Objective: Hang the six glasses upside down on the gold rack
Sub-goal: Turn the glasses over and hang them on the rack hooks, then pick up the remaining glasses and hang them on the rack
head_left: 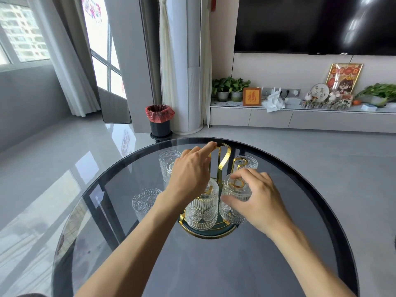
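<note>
Gold rack (224, 156) standing upright near the middle of the round glass table (278, 264), long axis vertical, looped handle at the top, round dark base with a gold rim down below. Front-left glass (201, 207) hanging mouth-down on the rack, base uppermost, axis close to vertical. Front-right glass (232, 205) mouth-down too, just beside it, a gold prong showing through its upturned base. Back-right glass (246, 162) behind the rack's right side, gold prong visible inside; which way up, hard to tell. Back-left glass (169, 162) partly hidden behind the left hand, orientation unclear. Loose glass (144, 202) well off to the left, on the tabletop, apart from the rack. Nothing seen inside any glass. Left hand (189, 174) reaching over the rack, index finger stretched out and touching the top of the gold handle, other fingers loosely curled, gripping nothing. Right hand (255, 198) cupped over the front-right glass, fingers spread around its upturned base, thumb pressed against the glass's near side.
</note>
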The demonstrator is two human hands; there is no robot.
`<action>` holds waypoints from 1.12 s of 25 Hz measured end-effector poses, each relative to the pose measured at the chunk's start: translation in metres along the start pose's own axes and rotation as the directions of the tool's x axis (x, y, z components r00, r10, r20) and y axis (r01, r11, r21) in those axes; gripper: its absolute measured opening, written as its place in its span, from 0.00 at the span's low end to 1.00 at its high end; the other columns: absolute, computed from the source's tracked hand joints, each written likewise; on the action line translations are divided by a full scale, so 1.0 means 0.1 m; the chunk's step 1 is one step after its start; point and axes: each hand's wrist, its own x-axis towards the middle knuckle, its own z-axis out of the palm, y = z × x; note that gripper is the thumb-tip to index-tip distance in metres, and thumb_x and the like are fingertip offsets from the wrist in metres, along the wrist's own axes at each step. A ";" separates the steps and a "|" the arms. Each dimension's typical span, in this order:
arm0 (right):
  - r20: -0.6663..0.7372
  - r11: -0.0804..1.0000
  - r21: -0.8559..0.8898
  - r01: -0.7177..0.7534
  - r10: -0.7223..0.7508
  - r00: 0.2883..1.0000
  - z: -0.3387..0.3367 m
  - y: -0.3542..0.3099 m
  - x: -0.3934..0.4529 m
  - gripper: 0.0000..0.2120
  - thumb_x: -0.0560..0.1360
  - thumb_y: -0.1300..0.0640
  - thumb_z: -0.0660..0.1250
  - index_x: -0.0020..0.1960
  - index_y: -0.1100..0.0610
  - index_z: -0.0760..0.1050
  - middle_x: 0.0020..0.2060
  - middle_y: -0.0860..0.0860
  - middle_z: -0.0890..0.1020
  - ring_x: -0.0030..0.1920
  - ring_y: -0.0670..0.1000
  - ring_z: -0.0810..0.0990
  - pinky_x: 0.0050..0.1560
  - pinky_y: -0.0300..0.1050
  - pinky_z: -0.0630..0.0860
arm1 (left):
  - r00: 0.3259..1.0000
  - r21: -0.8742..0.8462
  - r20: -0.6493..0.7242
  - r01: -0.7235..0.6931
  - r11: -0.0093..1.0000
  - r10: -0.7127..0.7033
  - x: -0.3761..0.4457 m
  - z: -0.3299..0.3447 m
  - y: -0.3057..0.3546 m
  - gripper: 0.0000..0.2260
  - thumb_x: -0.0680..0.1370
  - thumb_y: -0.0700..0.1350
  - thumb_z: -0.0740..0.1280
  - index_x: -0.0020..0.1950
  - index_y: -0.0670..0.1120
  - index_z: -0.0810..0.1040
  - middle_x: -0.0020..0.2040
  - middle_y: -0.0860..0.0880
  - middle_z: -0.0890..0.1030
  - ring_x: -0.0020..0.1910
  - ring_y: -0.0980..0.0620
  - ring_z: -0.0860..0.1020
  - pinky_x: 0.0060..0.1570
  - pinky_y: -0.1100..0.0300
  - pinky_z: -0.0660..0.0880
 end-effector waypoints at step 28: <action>0.016 0.651 0.364 -0.666 0.711 0.703 0.85 1.03 0.50 0.43 0.66 0.52 0.76 0.74 0.51 0.57 0.70 0.56 0.69 0.64 0.58 0.72 0.47 0.45 0.69 | 0.866 -0.552 0.038 0.434 0.712 -0.499 -1.19 -0.01 -1.24 0.50 0.63 0.44 0.74 0.78 0.64 0.53 0.71 0.51 0.70 0.68 0.53 0.72 0.54 0.68 0.71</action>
